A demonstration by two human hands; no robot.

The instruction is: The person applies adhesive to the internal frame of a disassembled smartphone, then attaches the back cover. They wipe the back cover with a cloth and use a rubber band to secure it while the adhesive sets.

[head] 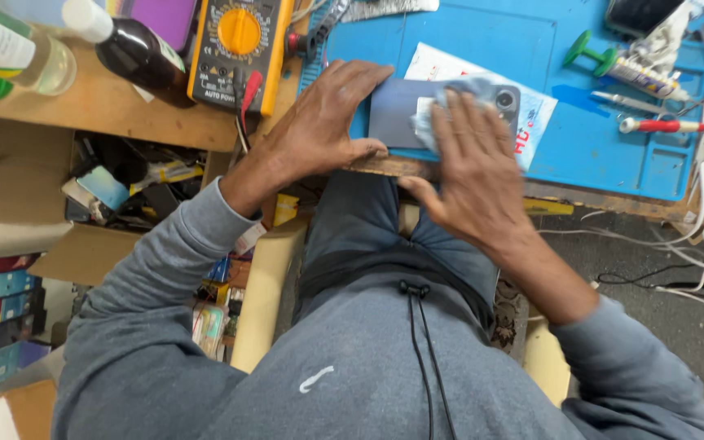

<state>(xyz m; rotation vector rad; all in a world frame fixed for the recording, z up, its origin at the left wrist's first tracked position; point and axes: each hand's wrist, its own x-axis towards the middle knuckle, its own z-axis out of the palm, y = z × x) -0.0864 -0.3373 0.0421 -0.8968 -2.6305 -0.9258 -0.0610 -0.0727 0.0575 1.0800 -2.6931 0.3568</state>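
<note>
Flat, right hand [470,175] presses cloth [450,102] onto phone [397,110]

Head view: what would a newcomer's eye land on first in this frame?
First, the two hands at centre: the left hand steadies a dark blue phone lying back-up on the blue work mat, while the right hand presses a small cloth onto it. Next, the yellow multimeter at the top, left of the mat, with a dark bottle beside it.
</note>
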